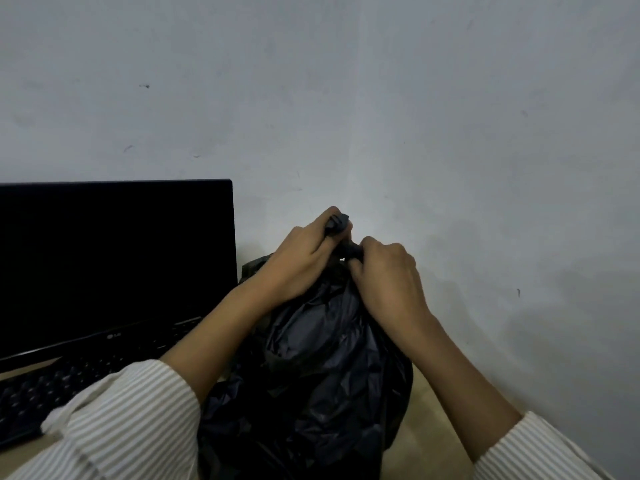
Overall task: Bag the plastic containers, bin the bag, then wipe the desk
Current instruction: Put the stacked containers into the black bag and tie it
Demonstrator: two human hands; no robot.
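A full black plastic bag stands on the light wooden desk in front of me. Its gathered top is twisted into a neck between both hands. My left hand grips the upper end of the twisted plastic, which pokes out above my fingers. My right hand grips the neck just below and to the right. No plastic containers show; whatever the bag holds is hidden inside it.
A dark monitor stands at the left with a black keyboard in front of it. A pale grey wall rises close behind and to the right of the desk. My striped sleeves fill the lower corners.
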